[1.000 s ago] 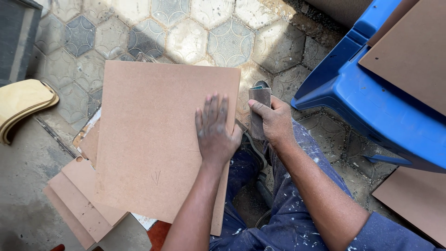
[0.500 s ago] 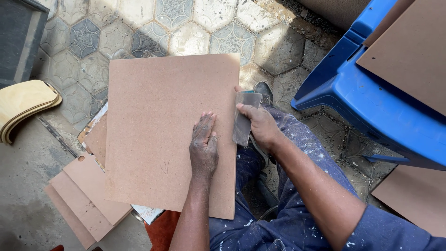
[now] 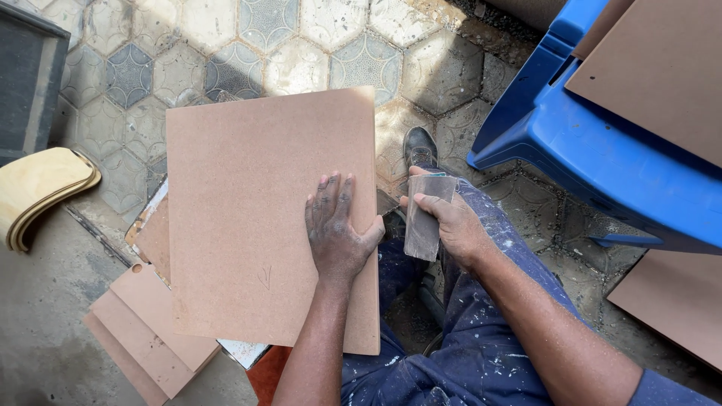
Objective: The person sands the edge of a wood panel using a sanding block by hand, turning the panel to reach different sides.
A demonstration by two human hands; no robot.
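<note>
A large brown fibreboard panel [image 3: 256, 210] rests across my lap and on a stack of similar boards. My left hand [image 3: 335, 229] lies flat on the panel near its right edge, fingers spread, thumb hooked over the edge. My right hand [image 3: 451, 225] is just right of that edge and grips a folded piece of grey sandpaper [image 3: 423, 222], held upright and a little apart from the board. My paint-spattered blue trousers [image 3: 481, 331] and one dark shoe [image 3: 420, 146] show below.
A blue plastic chair [image 3: 602, 158] carrying another brown board [image 3: 662, 75] stands at the right. More boards [image 3: 150, 331] lie stacked at lower left. A curved pale wooden piece [image 3: 37, 192] sits at the left. Hexagonal floor tiles [image 3: 301, 53] lie beyond.
The panel has shifted right and turned squarer in view. My left hand slid down towards its right edge. My right hand with the sandpaper came away from the edge, slightly right.
</note>
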